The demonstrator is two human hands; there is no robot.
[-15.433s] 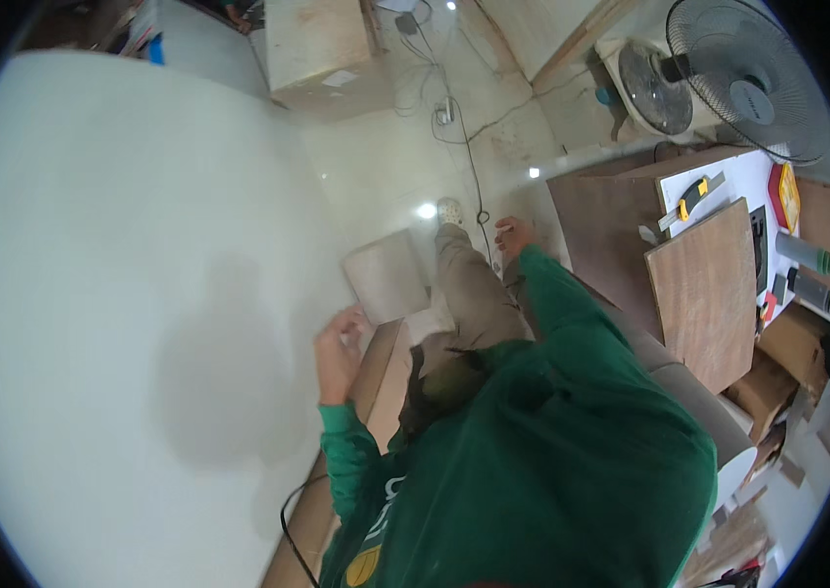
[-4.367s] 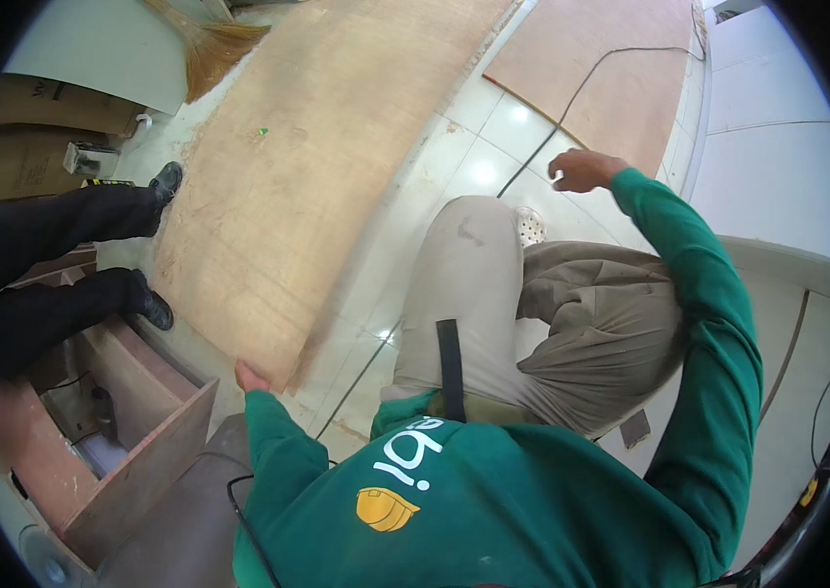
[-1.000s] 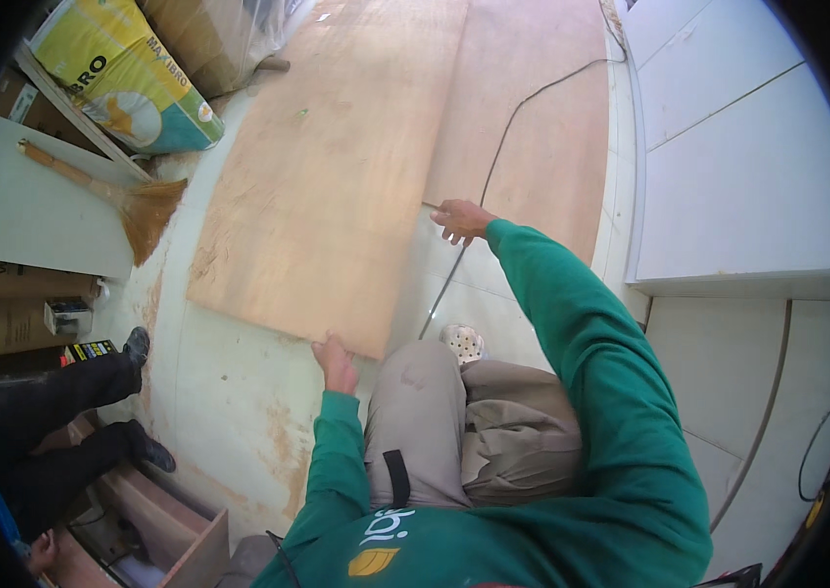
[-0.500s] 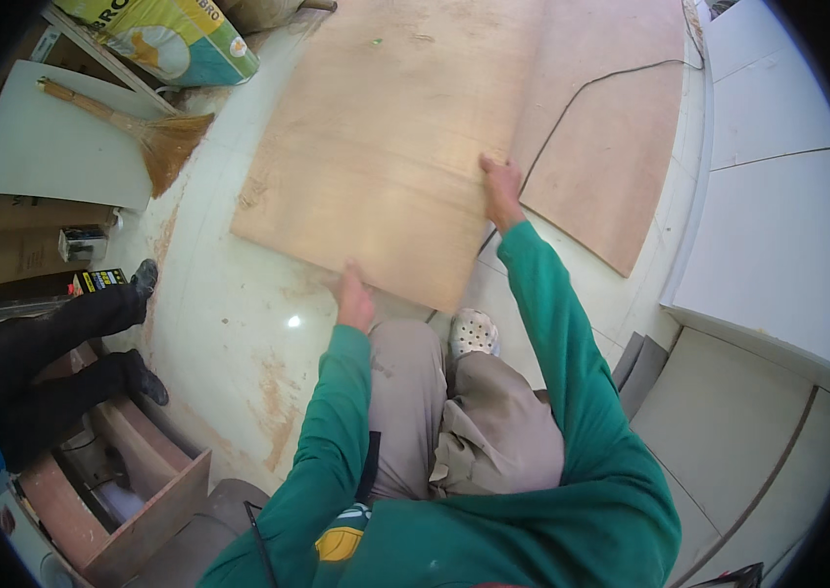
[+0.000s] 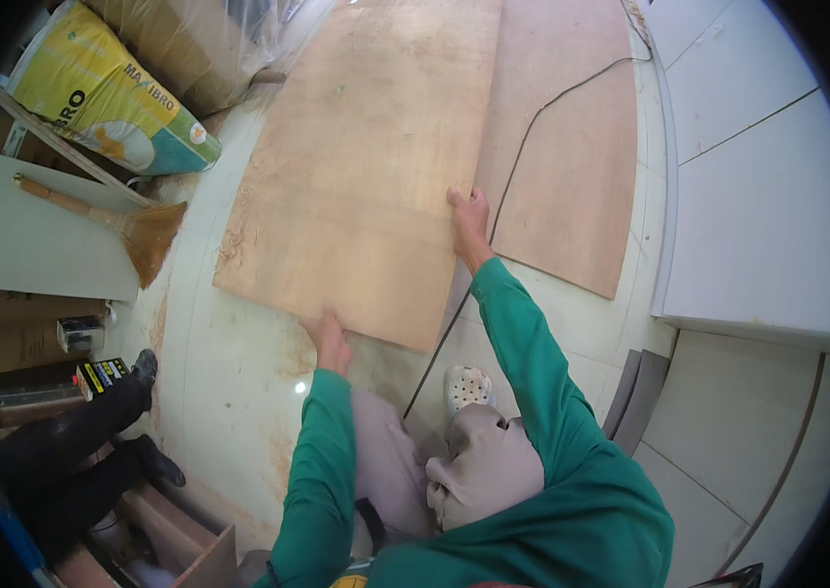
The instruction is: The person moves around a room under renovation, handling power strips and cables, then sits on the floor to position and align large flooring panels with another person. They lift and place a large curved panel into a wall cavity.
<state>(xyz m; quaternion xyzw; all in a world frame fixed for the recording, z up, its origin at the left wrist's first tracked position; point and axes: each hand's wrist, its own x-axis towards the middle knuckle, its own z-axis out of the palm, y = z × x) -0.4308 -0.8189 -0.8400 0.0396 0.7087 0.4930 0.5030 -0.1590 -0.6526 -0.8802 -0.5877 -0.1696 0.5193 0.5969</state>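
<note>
A large plywood sheet (image 5: 356,176) stretches away from me over the pale tiled floor. My left hand (image 5: 331,343) grips its near edge, with fingertips showing on the top face and the rest partly hidden. On the sheet's right edge, close to the near corner, my right hand (image 5: 471,220) is closed, its thumb on top and other fingers out of sight. To the right lies a second plywood sheet (image 5: 572,167), partly covered by the first. A dark cable (image 5: 539,113) crosses it and runs past the near corner toward my knee.
Near my right foot in a white clog (image 5: 469,388) stand grey strips (image 5: 635,392). White panels (image 5: 758,216) line the right. At left are a broom (image 5: 148,240), a yellow-green bag (image 5: 106,93) and another person's dark-clad legs (image 5: 72,436); a wooden box (image 5: 204,559) sits below them.
My view has tilted upward, so the scene sits lower in the picture. My left hand, blurred at the near edge before, now shows clearly gripping it. The right hand keeps its grip.
</note>
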